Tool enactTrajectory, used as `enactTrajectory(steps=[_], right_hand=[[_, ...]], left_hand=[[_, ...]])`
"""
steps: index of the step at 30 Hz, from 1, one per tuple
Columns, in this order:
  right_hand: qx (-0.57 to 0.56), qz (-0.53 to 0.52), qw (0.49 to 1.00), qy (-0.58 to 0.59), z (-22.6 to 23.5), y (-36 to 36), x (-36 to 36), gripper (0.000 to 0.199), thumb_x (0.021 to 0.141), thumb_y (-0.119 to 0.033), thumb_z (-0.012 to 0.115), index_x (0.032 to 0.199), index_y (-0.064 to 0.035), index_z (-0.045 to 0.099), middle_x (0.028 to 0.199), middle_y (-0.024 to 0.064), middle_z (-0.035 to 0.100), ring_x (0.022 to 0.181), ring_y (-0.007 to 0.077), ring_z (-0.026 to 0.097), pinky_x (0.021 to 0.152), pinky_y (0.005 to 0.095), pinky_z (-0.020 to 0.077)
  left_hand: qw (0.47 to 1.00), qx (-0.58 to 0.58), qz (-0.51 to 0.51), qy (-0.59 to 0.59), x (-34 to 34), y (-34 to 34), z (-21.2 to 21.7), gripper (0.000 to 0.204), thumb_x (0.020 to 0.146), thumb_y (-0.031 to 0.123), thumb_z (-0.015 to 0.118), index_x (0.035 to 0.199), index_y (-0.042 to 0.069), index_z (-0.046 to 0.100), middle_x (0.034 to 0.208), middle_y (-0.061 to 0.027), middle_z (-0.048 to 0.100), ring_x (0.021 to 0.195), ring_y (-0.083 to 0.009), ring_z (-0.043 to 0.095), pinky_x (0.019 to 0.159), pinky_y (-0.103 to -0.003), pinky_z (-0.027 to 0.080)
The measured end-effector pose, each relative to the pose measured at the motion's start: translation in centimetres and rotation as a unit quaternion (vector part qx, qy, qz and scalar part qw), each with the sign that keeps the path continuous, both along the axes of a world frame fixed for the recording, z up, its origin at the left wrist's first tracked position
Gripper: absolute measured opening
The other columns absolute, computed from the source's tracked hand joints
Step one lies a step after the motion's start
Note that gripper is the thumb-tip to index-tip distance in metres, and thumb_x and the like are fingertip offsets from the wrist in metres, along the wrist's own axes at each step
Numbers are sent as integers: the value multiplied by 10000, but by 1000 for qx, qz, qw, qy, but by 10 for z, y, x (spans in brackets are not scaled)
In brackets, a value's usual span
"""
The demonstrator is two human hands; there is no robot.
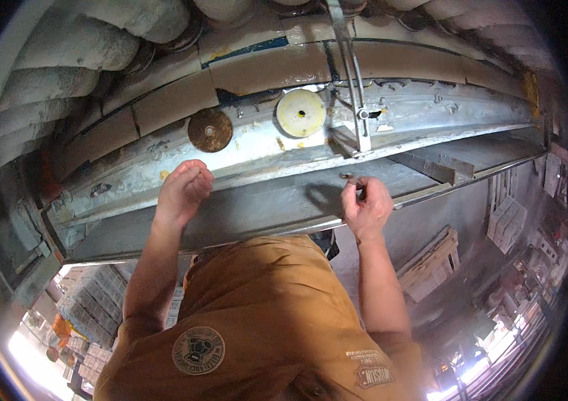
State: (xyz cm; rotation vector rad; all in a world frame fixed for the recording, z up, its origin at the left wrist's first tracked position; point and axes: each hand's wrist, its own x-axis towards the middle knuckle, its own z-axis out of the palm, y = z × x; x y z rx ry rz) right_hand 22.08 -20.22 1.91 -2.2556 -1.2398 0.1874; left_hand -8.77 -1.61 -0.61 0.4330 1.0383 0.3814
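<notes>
My left hand (185, 192) is raised over the left part of a grey metal bench (250, 207), fingers curled together. Whatever lies inside them, if anything, is hidden. My right hand (369, 206) is closed above the bench's front edge, thumb and forefinger drawn together. A small dark piece (346, 176) shows at its fingertips; its kind is too small to tell, and I cannot tell if it is gripped or lies on the bench. Beyond the hands, a rusty brown disc (209, 130) and a cream disc (301, 113), each with a centre hole, stand against the back wall.
A metal bracket arm (363, 123) comes down from above near my right hand. On the bench's right side lies a metal bar (441, 168). Rounded pale rolls (70, 83) hang overhead. Stacked blocks (96, 301) are at lower left, a wooden pallet (431, 264) at right.
</notes>
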Motion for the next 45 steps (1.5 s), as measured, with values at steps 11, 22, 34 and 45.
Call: enactTrajectory(steps=[11,22,34,45], right_hand=[[3,-64,997,-48,-6,0,2,130,758,-140,646,746,-43,561,678,111,556,613,303,571,552,382,457],[-40,-117,991,-51,-2,10,-4,173,778,-176,639,703,-64,529,648,97,565,591,283,580,537,371,457],[-76,-113,990,-39,3,14,-2,193,776,-217,625,715,-53,543,691,134,571,662,335,582,593,421,467],[-84,-118,989,-40,0,12,-2,191,780,-225,614,717,-58,545,705,127,582,661,328,586,588,418,464]], left_hand=[[999,-13,-4,-42,-40,63,-46,60,778,67,513,765,39,565,885,-132,604,744,-212,566,673,-315,464],[983,-10,-100,155,-18,125,-106,202,980,229,472,898,58,543,599,20,422,511,-90,345,446,-244,274],[979,52,-171,94,30,171,-131,218,906,2,504,1112,-1,574,887,-92,641,704,-129,606,601,-235,520],[966,77,-159,188,-1,141,-125,191,893,-30,474,1055,-25,576,925,-109,625,790,-181,623,717,-272,556]])
